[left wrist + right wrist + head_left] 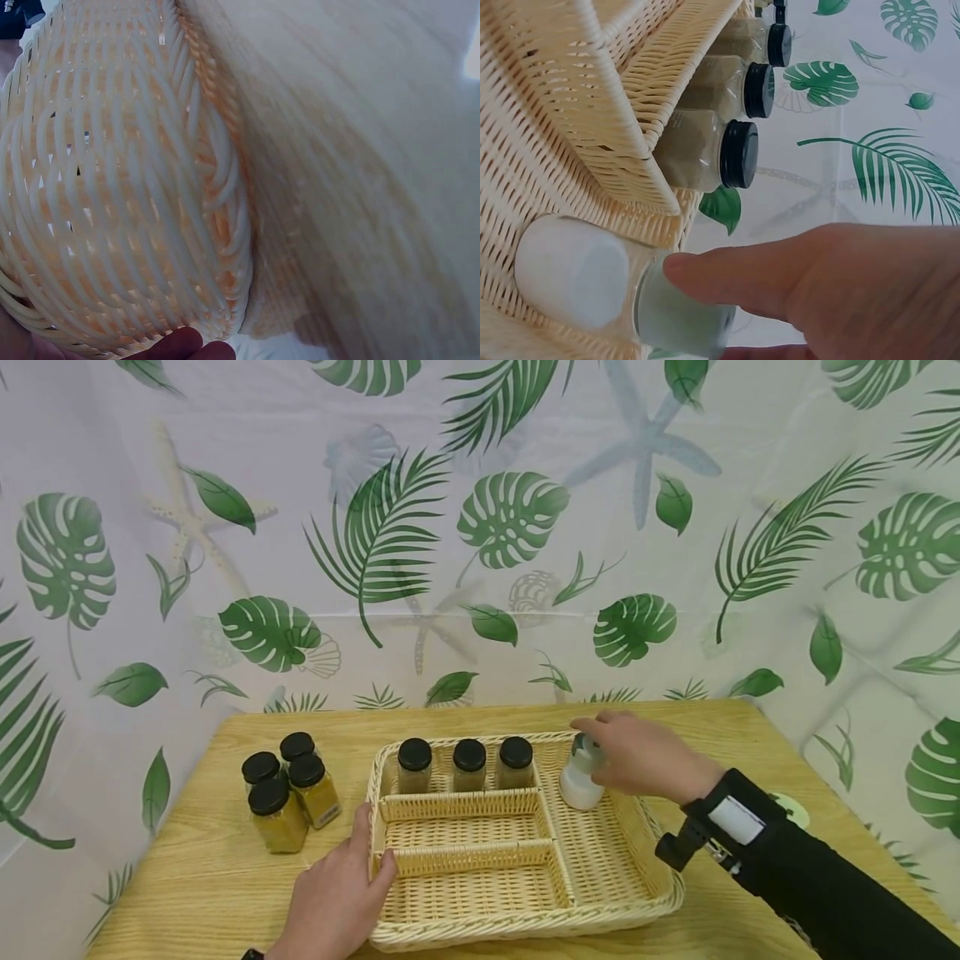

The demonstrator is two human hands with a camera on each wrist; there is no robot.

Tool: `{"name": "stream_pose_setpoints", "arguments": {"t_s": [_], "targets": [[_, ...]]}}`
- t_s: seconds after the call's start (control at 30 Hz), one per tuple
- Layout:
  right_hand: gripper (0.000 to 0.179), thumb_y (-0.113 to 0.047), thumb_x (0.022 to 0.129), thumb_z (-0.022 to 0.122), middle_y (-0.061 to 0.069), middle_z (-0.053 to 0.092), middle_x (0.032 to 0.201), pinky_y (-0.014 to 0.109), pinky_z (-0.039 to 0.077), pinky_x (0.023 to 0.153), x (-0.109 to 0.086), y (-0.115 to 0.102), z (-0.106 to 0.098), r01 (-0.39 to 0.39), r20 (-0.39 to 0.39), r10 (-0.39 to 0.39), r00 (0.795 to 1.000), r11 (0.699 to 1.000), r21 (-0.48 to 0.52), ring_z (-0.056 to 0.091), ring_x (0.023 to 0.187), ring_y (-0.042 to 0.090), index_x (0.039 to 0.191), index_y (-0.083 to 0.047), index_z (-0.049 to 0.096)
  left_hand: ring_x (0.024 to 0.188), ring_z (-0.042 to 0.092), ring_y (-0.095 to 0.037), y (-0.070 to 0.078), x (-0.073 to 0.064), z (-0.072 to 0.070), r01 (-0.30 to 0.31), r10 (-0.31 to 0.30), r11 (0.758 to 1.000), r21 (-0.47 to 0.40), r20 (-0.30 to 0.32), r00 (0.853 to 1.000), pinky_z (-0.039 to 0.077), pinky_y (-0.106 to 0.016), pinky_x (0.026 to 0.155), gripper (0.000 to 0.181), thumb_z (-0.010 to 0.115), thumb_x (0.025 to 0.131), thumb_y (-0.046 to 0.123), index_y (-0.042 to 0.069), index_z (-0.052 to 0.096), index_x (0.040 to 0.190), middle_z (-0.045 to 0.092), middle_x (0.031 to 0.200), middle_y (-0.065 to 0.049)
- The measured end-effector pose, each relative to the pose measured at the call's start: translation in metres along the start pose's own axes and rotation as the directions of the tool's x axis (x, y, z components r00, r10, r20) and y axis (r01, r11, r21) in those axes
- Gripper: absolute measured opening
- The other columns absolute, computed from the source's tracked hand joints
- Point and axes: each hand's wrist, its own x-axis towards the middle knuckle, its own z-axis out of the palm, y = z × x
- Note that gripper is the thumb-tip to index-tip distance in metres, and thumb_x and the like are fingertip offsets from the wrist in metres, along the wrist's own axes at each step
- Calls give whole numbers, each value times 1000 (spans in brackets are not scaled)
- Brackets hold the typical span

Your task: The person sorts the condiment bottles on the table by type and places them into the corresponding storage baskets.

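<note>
Right hand (645, 756): thumb and fingers pinch the upper part of the white-filled jar (581, 783).
Left hand (330, 893): grips the basket's left wall, thumb over the rim, fingers along the outside.
Patterned cloth (517, 668): hangs behind and at both sides, white with green leaves, starfish and shells.
Wooden table (180, 868): stretches under everything, its far edge near the cloth.
Wicker basket (517, 928): on the table, three compartments one behind another at left, one long compartment at right.
Yellow-filled jars (279, 833): four black-lidded jars clustered upright on the table, left of the basket.
Row jars (469, 777): three black-lidded jars side by side in the far left compartment.
Pinched jar: in the far part of the long right compartment, slightly tilted; whether its base touches the wicker, I cannot tell.
</note>
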Motion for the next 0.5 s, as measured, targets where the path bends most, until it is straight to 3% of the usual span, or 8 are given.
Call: {"name": "stream_pose_setpoints", "arguments": {"t_s": [0.3, 0.5], "targets": [[79, -30, 76, 78, 28, 53, 126, 50, 54, 67, -33, 23, -10, -70, -7, 70, 998, 997, 14, 52, 105, 40, 142, -6, 43, 50, 50, -13, -1, 1, 2, 1, -1, 1000, -7, 1, 1000, 42, -35, 42, 71, 43, 97, 45, 4, 21, 151, 51, 59, 2], [75, -35, 77, 75, 30, 54, 123, 55, 51, 70, -58, 48, -11, -123, 16, 123, 992, 992, -9, 50, 106, 45, 138, -3, 47, 52, 53, -15, -1, 1, 1, -4, 4, 1000, -2, -7, 1000, 43, -36, 42, 70, 42, 97, 44, 4, 22, 150, 56, 63, 0]]}}
